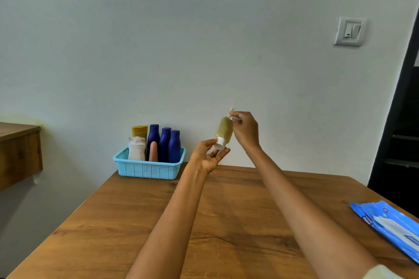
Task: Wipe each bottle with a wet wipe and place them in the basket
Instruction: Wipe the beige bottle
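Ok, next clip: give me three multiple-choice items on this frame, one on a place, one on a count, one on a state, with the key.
1. Where does the light blue basket stand?
A. at the table's far left corner, by the wall
B. at the near right edge
C. on the floor

2. How many dark blue bottles stand in the basket?
A. one
B. three
C. five

3. How is the yellow-green bottle held?
A. lying flat on the table
B. upright in the basket
C. in the air, white cap down, between both hands

Key: 1 A, the basket sits at the far left corner of the table against the wall. 2 B, three blue bottles stand side by side. 3 C, the left hand grips the cap end while the right hand presses a white wipe to the top end.
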